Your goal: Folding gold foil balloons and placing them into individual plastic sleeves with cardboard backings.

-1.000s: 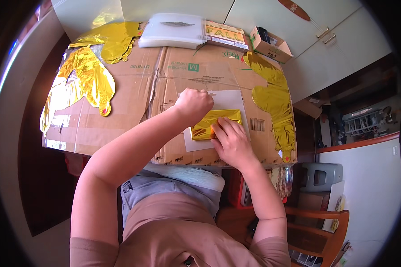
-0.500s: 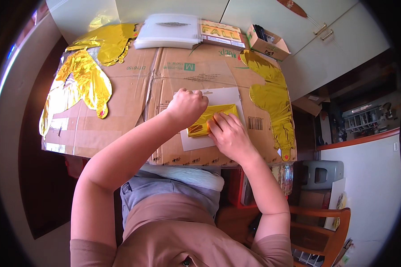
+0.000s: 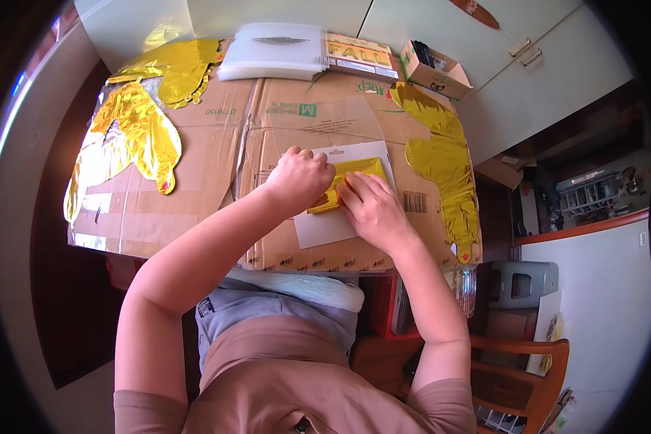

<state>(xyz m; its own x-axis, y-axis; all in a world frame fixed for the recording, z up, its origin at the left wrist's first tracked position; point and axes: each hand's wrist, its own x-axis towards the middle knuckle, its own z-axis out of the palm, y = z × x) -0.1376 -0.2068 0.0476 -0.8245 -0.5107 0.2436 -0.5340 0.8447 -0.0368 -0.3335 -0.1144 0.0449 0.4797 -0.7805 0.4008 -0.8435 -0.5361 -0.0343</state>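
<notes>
A folded gold foil balloon (image 3: 369,167) lies as a flat packet on a white card (image 3: 327,231) with a hanging slot at its far edge. My left hand (image 3: 300,177) is closed in a fist over the packet's left side, and its fingertips are hidden. On the packet's near right part, the bent fingers of my right hand (image 3: 374,208) press together on the foil. Flat gold foil balloons lie around: one along the right edge (image 3: 441,155), one at the left (image 3: 137,130), and one at the far left (image 3: 184,69).
Brown cardboard (image 3: 202,145) covers the tabletop. Along its far edge stand a stack of clear plastic sleeves (image 3: 273,54), a printed flat box (image 3: 362,58) and a small open carton (image 3: 435,69) with dark items. A wooden chair (image 3: 517,347) is at the near right.
The foil packet has turned slightly and its near edge has shifted away from me. My left hand has moved a little left, my right slightly nearer to me.
</notes>
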